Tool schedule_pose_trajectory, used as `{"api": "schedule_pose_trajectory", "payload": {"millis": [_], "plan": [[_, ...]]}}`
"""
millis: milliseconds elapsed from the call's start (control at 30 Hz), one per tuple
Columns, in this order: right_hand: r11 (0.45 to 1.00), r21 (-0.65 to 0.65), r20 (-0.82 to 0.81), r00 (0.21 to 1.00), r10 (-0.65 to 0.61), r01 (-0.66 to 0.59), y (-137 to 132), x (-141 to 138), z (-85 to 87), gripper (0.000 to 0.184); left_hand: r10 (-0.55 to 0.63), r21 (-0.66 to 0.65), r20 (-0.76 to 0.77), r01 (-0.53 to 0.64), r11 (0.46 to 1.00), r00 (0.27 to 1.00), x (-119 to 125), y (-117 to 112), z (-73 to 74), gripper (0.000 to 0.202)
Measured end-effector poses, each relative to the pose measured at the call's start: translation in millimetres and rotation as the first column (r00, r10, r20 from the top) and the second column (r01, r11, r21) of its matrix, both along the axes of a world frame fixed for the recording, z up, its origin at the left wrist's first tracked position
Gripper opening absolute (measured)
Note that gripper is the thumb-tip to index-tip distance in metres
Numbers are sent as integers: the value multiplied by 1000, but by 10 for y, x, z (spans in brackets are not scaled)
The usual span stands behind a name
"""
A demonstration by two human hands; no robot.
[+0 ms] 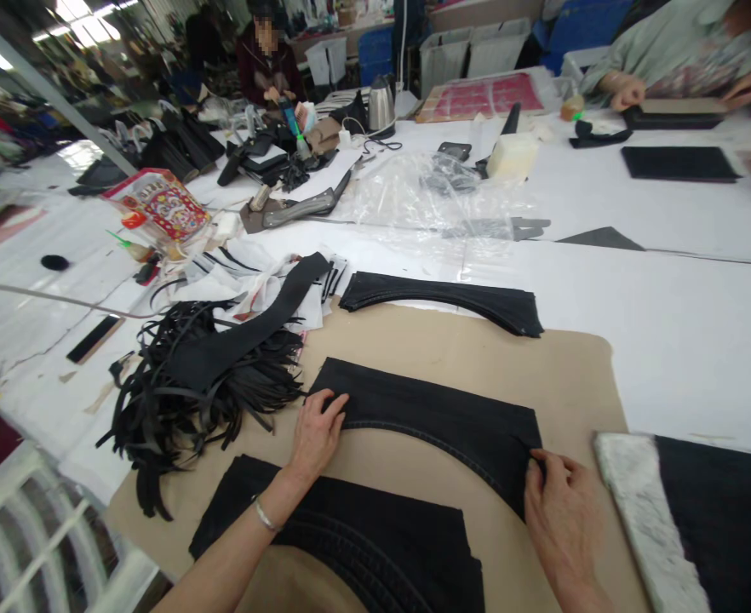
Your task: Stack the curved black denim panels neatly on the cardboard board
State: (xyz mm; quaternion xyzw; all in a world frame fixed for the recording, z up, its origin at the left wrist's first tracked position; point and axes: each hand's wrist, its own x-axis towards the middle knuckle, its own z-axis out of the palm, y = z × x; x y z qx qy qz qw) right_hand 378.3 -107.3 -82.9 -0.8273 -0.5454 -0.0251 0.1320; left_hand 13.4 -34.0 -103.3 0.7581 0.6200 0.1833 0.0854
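A black panel [427,413] with a curved, ridged lower edge lies across the tan board [407,340], its material either fabric or leather-like. At its left end, my left hand [318,434] is closed on the edge with bent fingers. The right end is pinched between the thumb and fingers of my right hand [560,511]. Closer to me, partly under my left forearm, rests a stack of similar black panels [381,519]. Beyond the held panel sits another stack of narrow curved black pieces [443,298].
Left of the board, black strips [184,409] form a tangled heap with a wide curved strip [260,332] on top. A white-edged slab [637,494] stands at right. Clear plastic [427,196], a hammer-like tool [305,207] and a kettle [381,102] lie farther back. Two people sit across.
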Motion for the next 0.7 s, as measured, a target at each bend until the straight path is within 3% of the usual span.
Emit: {"api": "schedule_pose_trajectory", "payload": {"millis": [133, 267, 433, 567, 700], "plan": [[998, 39, 144, 988, 46, -52, -18, -66, 25, 33, -35, -36, -48, 33, 999, 998, 62, 2, -42, 35], [970, -17, 112, 963, 243, -243, -61, -95, -40, 34, -44, -22, -103, 42, 999, 994, 64, -19, -85, 36], [972, -94, 146, 963, 228, -216, -110, -64, -148, 33, -51, 25, -179, 56, 998, 983, 68, -43, -162, 36], [967, -107, 100, 965, 241, -231, -105, -58, -34, 33, -44, 8, -175, 46, 999, 984, 68, -28, -135, 34], [967, -51, -53, 968, 245, -248, -207, -163, 147, 31, -1, -16, -66, 0, 1000, 998, 53, 35, -31, 30]]}}
